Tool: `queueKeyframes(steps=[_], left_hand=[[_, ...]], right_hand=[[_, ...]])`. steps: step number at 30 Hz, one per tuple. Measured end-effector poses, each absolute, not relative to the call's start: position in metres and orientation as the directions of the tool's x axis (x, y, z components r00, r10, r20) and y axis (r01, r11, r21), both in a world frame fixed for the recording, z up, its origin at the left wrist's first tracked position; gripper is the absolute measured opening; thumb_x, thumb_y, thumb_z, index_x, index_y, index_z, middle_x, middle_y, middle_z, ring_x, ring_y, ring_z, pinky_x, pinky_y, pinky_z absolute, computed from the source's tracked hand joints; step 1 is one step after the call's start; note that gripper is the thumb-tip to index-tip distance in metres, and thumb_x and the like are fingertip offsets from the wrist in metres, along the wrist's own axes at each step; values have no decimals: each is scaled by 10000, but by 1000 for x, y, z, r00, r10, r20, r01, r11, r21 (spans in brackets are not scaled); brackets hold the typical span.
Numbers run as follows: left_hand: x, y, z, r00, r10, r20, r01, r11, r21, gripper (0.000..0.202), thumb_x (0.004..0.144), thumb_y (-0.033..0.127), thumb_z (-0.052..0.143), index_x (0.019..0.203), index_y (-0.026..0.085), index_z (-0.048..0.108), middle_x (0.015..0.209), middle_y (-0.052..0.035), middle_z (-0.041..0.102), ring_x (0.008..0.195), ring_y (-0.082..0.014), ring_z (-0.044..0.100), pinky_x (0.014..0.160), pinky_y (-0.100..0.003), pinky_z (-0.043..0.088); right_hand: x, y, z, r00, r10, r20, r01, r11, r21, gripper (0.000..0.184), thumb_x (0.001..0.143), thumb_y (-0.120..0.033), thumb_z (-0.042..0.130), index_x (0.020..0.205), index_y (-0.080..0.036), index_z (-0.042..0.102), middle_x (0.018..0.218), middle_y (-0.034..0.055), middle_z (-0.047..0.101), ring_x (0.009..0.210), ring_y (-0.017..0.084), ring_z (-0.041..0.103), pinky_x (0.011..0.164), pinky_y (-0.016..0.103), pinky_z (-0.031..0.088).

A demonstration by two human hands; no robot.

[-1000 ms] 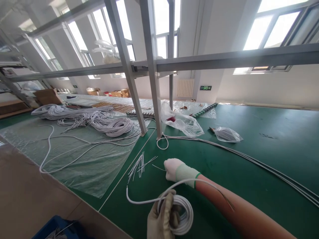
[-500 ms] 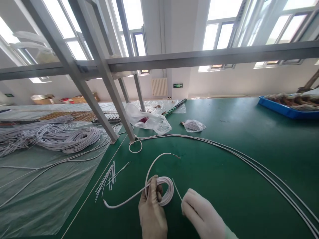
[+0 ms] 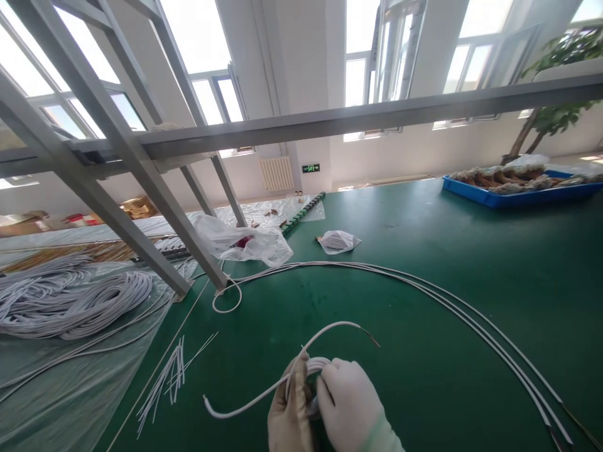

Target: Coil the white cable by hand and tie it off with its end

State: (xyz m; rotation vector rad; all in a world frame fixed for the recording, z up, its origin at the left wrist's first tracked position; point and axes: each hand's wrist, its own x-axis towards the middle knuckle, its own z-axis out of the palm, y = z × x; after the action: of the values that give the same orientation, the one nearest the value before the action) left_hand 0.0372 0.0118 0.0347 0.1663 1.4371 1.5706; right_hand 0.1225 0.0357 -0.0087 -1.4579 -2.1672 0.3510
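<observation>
Between left hand (image 3: 288, 411) and right hand (image 3: 348, 405): cable coil (image 3: 315, 366), gripped

White cable coil (image 3: 315, 366), green table (image 3: 424, 351), blue tray (image 3: 490, 199)

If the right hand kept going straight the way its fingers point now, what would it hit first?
The right hand points left toward the left hand, its fingers already on the small white cable coil held between both hands. So it meets that coil at once, then the left hand behind it; exact depth is unclear.
</observation>
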Motion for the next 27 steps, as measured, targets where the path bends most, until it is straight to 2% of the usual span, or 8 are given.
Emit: queueKeyframes(steps=[5, 10, 14, 19, 21, 23, 25, 27], left_hand=[[35, 17, 19, -475, 667, -574, -525, 308, 793, 79, 872, 216, 715, 805, 230, 755, 1015, -95, 818, 1095, -296, 752, 1071, -423, 567], [22, 18, 12, -458, 675, -578, -389, 433, 813, 126, 839, 327, 788, 842, 201, 779, 825, -96, 804, 1046, -344, 754, 1007, -465, 579], [11, 20, 20, -353, 629, -693, -405, 565, 719, 205, 811, 364, 826, 810, 165, 776, 784, -103, 796, 986, -340, 756, 935, -444, 596], [11, 18, 25, -249, 624, -740, -617, 487, 618, 101, 873, 229, 772, 813, 149, 776, 789, -72, 785, 812, -229, 744, 829, -338, 610], [12, 16, 24, -253, 622, -741, -650, 458, 607, 78, 866, 205, 780, 811, 149, 778, 753, -44, 765, 648, -166, 681, 687, -273, 590], [11, 14, 22, -238, 626, -743, -674, 444, 590, 70, 866, 208, 783, 822, 152, 783, 672, -9, 716, 506, -109, 552, 529, -218, 505], [8, 13, 19, -223, 634, -741, -687, 437, 580, 69, 877, 208, 772, 846, 151, 793, 661, -3, 698, 491, -95, 506, 482, -201, 455], [5, 12, 14, -223, 656, -721, -674, 431, 600, 62, 879, 193, 767, 865, 145, 803, 749, -29, 734, 576, -109, 569, 530, -200, 479]], right_hand=[[117, 29, -30, -244, 908, 342, 844, 372, -387, 175, 907, -94, 557, 797, -214, 620, 797, 56, 672, 709, 227, 626, 719, 361, 370], [120, 24, -37, -216, 894, 393, 846, 372, -381, 187, 917, -83, 542, 804, -212, 618, 787, 51, 675, 687, 214, 621, 695, 341, 389], [121, 23, -37, -218, 893, 393, 840, 377, -391, 207, 947, -89, 514, 829, -207, 637, 794, 51, 671, 676, 203, 594, 672, 329, 380], [118, 20, -33, -209, 923, 323, 798, 351, -490, 193, 959, -84, 516, 885, -204, 648, 856, 50, 676, 740, 208, 597, 708, 332, 383], [120, 19, -31, -225, 931, 287, 770, 350, -534, 172, 925, -75, 544, 887, -211, 642, 882, 45, 664, 778, 219, 592, 723, 341, 386], [126, 18, -27, -262, 929, 263, 764, 366, -532, 154, 908, -90, 556, 851, -215, 626, 876, 46, 636, 785, 231, 570, 709, 349, 378], [133, 20, -22, -308, 916, 256, 763, 399, -508, 167, 935, -117, 530, 822, -212, 608, 857, 52, 599, 766, 230, 538, 670, 344, 358], [141, 24, -14, -351, 901, 254, 747, 433, -505, 201, 973, -127, 490, 827, -204, 604, 849, 52, 571, 759, 221, 517, 650, 333, 345]])
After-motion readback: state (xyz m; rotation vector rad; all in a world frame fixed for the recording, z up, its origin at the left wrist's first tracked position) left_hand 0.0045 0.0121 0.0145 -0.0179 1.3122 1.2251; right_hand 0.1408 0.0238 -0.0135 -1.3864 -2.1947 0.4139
